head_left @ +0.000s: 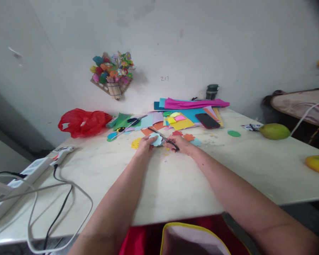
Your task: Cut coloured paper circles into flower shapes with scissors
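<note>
My left hand (145, 143) pinches a light blue scalloped paper flower (156, 140) just above the table. In my right hand (178, 144) is a pair of scissors (172, 143) with dark handles, its blades reaching left over the flower's upper edge. Whether the blades touch the paper I cannot tell. Yellow paper flowers (135, 143) lie left of my left hand. Beyond my right hand are a red paper flower (177, 133), an orange one (188, 137) and a light blue one (196, 142). Small paper scraps (166, 154) are scattered beneath my hands.
Coloured paper sheets (184, 122) and a phone (207, 120) lie at the back. A red plastic bag (83, 122) sits back left. A power strip (29, 173) with loose cables occupies the left. On the right are a green-yellow mango (274, 131) and a green paper oval (234, 133).
</note>
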The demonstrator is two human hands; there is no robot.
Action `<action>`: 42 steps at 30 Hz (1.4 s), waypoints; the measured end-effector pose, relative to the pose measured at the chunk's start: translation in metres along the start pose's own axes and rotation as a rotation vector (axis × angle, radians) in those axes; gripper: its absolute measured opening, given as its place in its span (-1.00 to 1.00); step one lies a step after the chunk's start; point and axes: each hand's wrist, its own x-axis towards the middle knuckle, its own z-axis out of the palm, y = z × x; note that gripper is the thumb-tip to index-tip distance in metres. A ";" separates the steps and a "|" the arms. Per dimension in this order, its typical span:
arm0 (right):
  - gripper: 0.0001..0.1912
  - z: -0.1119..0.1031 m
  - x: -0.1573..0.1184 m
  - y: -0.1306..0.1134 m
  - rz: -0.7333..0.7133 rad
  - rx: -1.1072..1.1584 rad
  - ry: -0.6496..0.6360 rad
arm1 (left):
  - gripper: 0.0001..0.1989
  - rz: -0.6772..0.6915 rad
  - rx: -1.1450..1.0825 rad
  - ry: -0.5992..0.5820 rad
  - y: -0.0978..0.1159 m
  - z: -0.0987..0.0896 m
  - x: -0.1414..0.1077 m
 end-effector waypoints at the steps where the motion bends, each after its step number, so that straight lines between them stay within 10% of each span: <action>1: -0.75 0.000 0.001 0.001 0.000 0.002 -0.004 | -0.78 0.000 0.000 0.002 0.000 0.000 0.000; 26: -0.65 0.001 -0.002 -0.011 -0.126 0.092 0.186 | -0.78 -0.089 0.288 -0.283 -0.003 0.002 -0.005; 42: -0.57 0.007 0.000 -0.005 -0.056 0.122 0.259 | -0.69 0.027 0.093 -0.114 0.003 0.003 -0.004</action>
